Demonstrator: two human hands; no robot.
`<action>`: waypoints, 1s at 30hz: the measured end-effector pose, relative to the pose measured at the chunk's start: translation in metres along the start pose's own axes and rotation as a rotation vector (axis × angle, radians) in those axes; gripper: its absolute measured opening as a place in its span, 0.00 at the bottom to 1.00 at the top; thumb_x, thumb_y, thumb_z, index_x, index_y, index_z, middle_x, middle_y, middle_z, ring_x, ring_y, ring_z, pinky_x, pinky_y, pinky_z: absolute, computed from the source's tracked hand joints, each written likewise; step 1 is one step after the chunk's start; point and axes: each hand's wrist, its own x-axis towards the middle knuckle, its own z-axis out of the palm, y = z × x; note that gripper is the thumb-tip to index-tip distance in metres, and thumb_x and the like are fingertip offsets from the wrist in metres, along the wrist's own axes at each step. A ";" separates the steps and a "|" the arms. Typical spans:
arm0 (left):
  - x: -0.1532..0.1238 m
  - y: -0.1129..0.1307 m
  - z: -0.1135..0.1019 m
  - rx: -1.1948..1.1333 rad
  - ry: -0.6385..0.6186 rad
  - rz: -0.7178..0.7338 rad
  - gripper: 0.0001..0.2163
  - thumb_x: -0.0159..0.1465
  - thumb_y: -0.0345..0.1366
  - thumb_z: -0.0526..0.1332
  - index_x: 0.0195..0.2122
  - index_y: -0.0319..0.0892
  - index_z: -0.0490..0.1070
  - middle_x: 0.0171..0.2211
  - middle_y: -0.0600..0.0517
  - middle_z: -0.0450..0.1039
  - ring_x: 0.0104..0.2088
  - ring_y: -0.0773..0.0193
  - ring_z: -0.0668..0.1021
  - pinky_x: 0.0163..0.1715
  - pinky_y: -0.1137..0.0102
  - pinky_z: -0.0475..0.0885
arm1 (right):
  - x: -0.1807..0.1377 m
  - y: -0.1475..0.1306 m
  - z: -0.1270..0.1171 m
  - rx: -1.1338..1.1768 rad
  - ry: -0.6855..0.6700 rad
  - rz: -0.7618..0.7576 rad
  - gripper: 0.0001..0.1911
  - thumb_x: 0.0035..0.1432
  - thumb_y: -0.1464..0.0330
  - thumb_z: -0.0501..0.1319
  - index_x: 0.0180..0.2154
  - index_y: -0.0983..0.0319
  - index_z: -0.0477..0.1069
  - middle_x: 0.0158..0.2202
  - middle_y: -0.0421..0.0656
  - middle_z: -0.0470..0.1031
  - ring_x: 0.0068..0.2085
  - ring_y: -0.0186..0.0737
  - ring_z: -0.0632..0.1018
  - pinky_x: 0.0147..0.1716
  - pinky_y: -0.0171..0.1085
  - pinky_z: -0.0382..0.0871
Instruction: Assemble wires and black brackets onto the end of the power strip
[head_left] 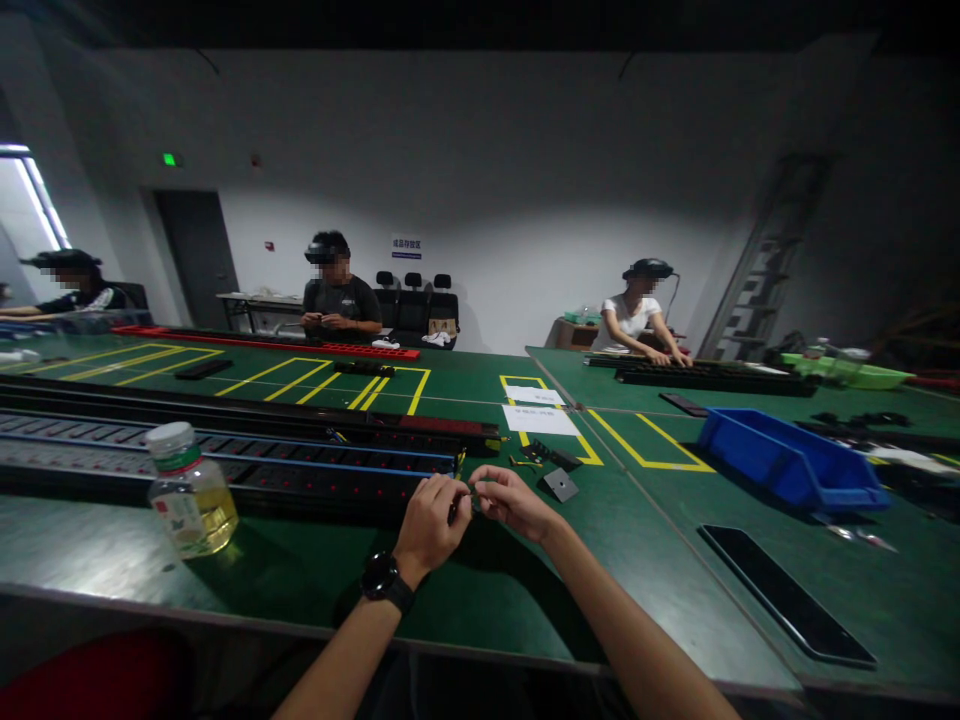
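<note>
My left hand (pixel 431 520), with a black watch on its wrist, and my right hand (pixel 514 500) meet above the green table (pixel 300 570). Both are closed in a pinch on one small dark part (pixel 466 503) between the fingertips; I cannot make out what it is. Just beyond them lies the end of a long black power strip (pixel 300 470) with blue wires along it. A small grey square plate (pixel 560 485) and a few small black pieces (pixel 551 455) lie right of my right hand.
A plastic bottle of yellow liquid (pixel 187 490) stands at the left. A blue bin (pixel 787 460) sits to the right, a flat black panel (pixel 784 595) near the front right edge. White papers (pixel 536 418) lie ahead. Three people work at the far tables.
</note>
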 end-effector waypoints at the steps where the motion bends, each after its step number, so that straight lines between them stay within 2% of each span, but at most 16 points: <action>1: 0.000 0.000 0.000 0.001 0.007 0.000 0.09 0.73 0.33 0.53 0.36 0.44 0.71 0.34 0.49 0.77 0.36 0.58 0.76 0.40 0.61 0.70 | 0.000 0.000 0.000 0.009 0.004 -0.002 0.24 0.46 0.57 0.80 0.38 0.62 0.75 0.23 0.34 0.71 0.23 0.28 0.70 0.23 0.28 0.59; 6: -0.001 -0.001 0.001 -0.006 0.080 -0.012 0.08 0.72 0.32 0.53 0.37 0.45 0.70 0.34 0.50 0.76 0.37 0.58 0.77 0.44 0.60 0.73 | 0.003 0.001 0.000 0.114 0.087 -0.060 0.26 0.46 0.53 0.80 0.37 0.62 0.75 0.22 0.33 0.66 0.23 0.27 0.67 0.23 0.28 0.59; 9: -0.003 -0.002 0.001 -0.032 0.161 -0.056 0.07 0.72 0.32 0.53 0.39 0.44 0.70 0.35 0.49 0.76 0.38 0.58 0.78 0.43 0.62 0.75 | 0.008 0.002 -0.005 0.161 0.157 -0.083 0.26 0.47 0.51 0.79 0.36 0.62 0.75 0.20 0.30 0.61 0.21 0.26 0.62 0.20 0.29 0.55; 13: -0.004 -0.004 0.001 -0.058 0.259 -0.104 0.06 0.73 0.33 0.54 0.41 0.44 0.71 0.35 0.49 0.76 0.38 0.60 0.79 0.42 0.63 0.77 | 0.015 0.005 -0.016 0.216 0.276 -0.038 0.26 0.47 0.51 0.78 0.35 0.61 0.72 0.18 0.28 0.56 0.18 0.25 0.55 0.17 0.29 0.47; 18: -0.002 -0.004 0.001 -0.038 0.349 -0.095 0.05 0.72 0.33 0.56 0.42 0.44 0.72 0.36 0.50 0.76 0.38 0.60 0.79 0.42 0.63 0.78 | 0.021 0.009 -0.029 0.253 0.415 -0.016 0.22 0.51 0.54 0.75 0.33 0.59 0.67 0.17 0.27 0.54 0.16 0.25 0.54 0.16 0.28 0.45; 25: -0.002 -0.005 0.002 -0.024 0.342 -0.110 0.05 0.73 0.34 0.58 0.43 0.45 0.73 0.37 0.49 0.79 0.40 0.59 0.81 0.43 0.62 0.79 | 0.026 0.016 -0.035 0.301 0.481 0.009 0.18 0.54 0.59 0.72 0.32 0.59 0.66 0.16 0.27 0.53 0.15 0.24 0.53 0.15 0.27 0.42; 30: -0.002 -0.007 0.003 -0.017 0.322 -0.107 0.07 0.74 0.35 0.57 0.46 0.45 0.74 0.40 0.49 0.81 0.42 0.58 0.82 0.48 0.59 0.78 | 0.028 0.019 -0.041 0.266 0.459 0.027 0.18 0.54 0.58 0.72 0.32 0.59 0.65 0.15 0.26 0.52 0.15 0.25 0.54 0.15 0.27 0.42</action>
